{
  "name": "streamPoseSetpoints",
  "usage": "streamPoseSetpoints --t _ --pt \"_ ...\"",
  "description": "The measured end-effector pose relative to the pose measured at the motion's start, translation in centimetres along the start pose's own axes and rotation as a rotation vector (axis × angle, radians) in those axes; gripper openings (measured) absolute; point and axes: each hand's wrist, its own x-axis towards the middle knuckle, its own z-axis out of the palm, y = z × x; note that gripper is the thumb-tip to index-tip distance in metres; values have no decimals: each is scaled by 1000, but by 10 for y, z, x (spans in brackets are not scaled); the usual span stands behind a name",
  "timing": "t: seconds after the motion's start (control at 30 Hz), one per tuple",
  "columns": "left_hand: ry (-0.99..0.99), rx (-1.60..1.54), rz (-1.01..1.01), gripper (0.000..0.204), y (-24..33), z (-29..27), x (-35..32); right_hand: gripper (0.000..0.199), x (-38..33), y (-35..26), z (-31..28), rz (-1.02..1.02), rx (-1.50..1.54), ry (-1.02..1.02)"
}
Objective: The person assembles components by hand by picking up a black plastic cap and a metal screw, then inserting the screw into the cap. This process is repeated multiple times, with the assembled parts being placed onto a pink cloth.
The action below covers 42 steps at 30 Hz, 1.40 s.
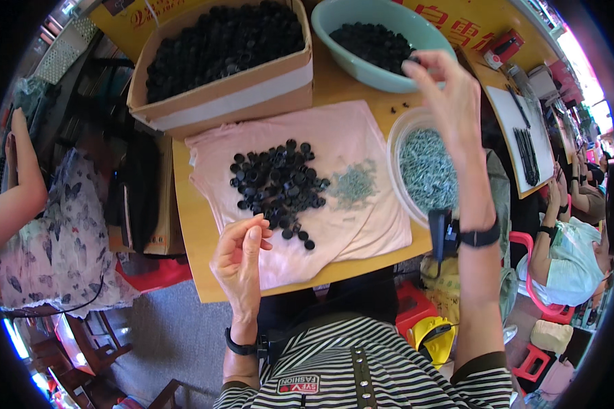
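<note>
Reaching over the desk's far edge, the right hand (450, 95) pinches a small black cap (412, 60) above the teal bowl (341, 48) of caps. Near the front edge, the left hand (241, 262) hovers with fingers pressed together; whether they hold anything, I cannot tell. More caps lie piled on the pink cloth (361, 218) mid-desk.

Wooden table (191, 225), grey floor (177, 334), red stools (549, 310)

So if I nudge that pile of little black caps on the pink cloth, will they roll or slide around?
The black caps look small, round and light, so they would probably scatter easily. The pink cloth under them likely slows sliding, though some on edge may roll.
</note>
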Motion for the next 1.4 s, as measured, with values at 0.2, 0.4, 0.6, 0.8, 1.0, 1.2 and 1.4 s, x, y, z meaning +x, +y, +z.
streamPoseSetpoints --t 0.2,0.4,0.6,0.8,1.0,1.2,1.4 --pt "-143 160 -95 16 -8 -6 -15 32 17 31 20 -88 -226 20" --pt "-155 177 -78 16 -11 -10 -23 19 -120 -32 12 -88 126 -564" --pt "-149 183 -41 17 0 -2 -24 26 -197 -35 44 -16 152 -572" --pt "-116 291 5 16 0 3 -27 26 -205 -26 49 -75 189 -471" --pt "-77 775 276 12 5 17 -10 23 -202 -5 26 14 167 -424" --pt "-166 977 307 15 2 26 3 22 -201 -7 34 -86 268 -388" --pt "-216 1027 235 14 3 31 10 23 -194 -10 52 -189 232 -379"
